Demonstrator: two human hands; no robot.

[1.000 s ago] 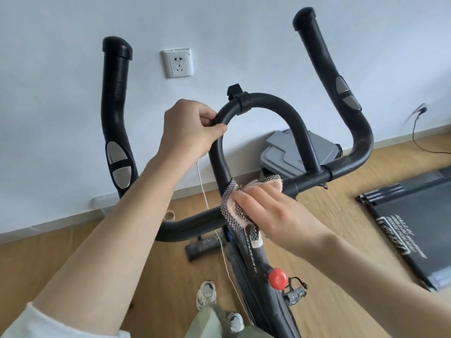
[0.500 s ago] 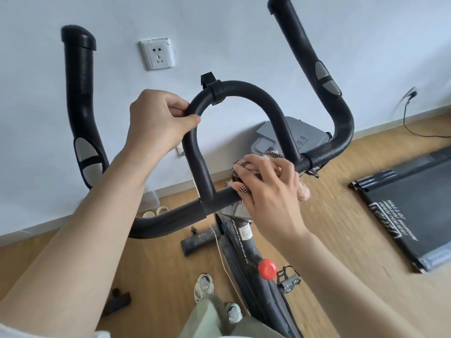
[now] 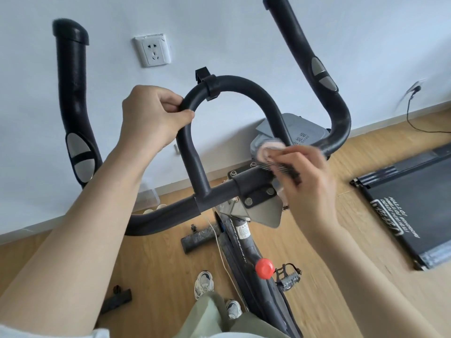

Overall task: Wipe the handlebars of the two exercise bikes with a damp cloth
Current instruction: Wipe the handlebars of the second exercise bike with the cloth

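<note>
The black handlebar point(image 3: 234, 85) of one exercise bike fills the view: an inner loop, a crossbar and two upright horns with grey sensor pads. My left hand point(image 3: 151, 118) grips the left side of the loop. A pink cloth with a checked edge point(image 3: 271, 154) is bunched in my right hand point(image 3: 310, 181), pressed against the crossbar where the loop's right leg joins it, just right of the bolted clamp point(image 3: 253, 189). The right hand and cloth are motion-blurred. Only this one bike is in view.
A white wall with a socket point(image 3: 152, 51) stands close behind the bike. A grey bin lid point(image 3: 305, 132) lies behind the bar. A black treadmill point(image 3: 410, 206) lies on the wooden floor at right. The bike's red knob point(image 3: 264, 268), pedal and my shoes are below.
My right hand has slid the cloth rightward along the crossbar, from the left of the centre clamp to the loop's right leg. My left hand has kept its grip on the loop.
</note>
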